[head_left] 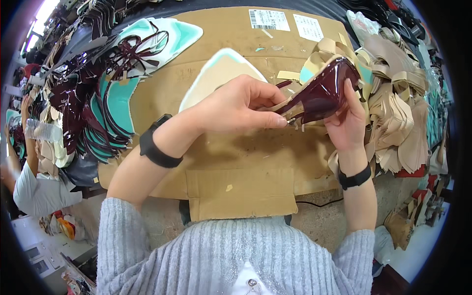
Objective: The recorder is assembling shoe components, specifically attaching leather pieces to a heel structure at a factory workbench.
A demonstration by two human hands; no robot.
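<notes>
A glossy burgundy shoe upper (324,93) with a beige lining is raised over the cardboard, right of centre. My right hand (348,120) grips its rounded end, with the thumb and fingers around it. At the upper's narrower left end, my left hand (246,103) pinches the edge or strap between thumb and fingers. Small pale tips stick out just beyond the left thumb; what they are cannot be made out. Behind the left hand lies a cream pointed sheet (216,81) with a turquoise edge, partly covered by that hand.
Brown cardboard (236,152) covers the worktop. Burgundy and turquoise pieces (118,103) pile up at left, below burgundy straps (142,46) on a white-and-turquoise sheet. Stacked beige pieces (398,113) crowd the right side. Another person's sleeve (42,191) shows at far left.
</notes>
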